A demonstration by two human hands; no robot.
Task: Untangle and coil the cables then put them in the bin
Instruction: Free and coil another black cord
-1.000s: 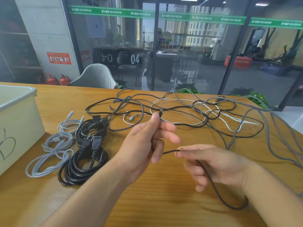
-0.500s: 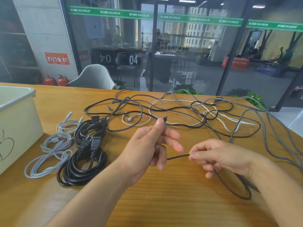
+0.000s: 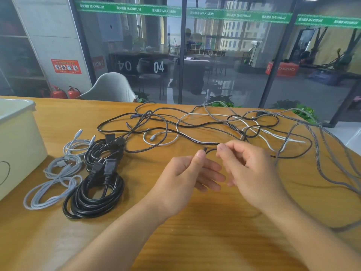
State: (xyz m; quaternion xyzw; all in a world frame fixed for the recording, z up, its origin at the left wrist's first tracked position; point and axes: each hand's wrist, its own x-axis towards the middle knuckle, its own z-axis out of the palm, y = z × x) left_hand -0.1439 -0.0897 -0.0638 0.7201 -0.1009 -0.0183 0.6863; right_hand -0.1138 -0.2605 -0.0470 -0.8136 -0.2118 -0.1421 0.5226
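Note:
A thin black cable [image 3: 210,150] shows its plug end between my two hands, above the wooden table [image 3: 175,241]. My left hand [image 3: 187,178] pinches that end between thumb and fingers. My right hand [image 3: 252,173] pinches the same cable just to the right, fingers curled; the rest of the cable is hidden behind it. Behind the hands lies a tangle of black, white and grey braided cables [image 3: 214,126]. The white bin [image 3: 17,141] stands at the left edge.
Two coiled black power cables [image 3: 93,194] and coiled light grey cables [image 3: 56,178] lie between the bin and my left arm. A grey braided cable [image 3: 332,167] runs off the table's right side. A grey chair [image 3: 113,89] stands behind the table.
My right hand has risen and moved left, close up to my left hand. The loop of black cable that hung below it is no longer seen.

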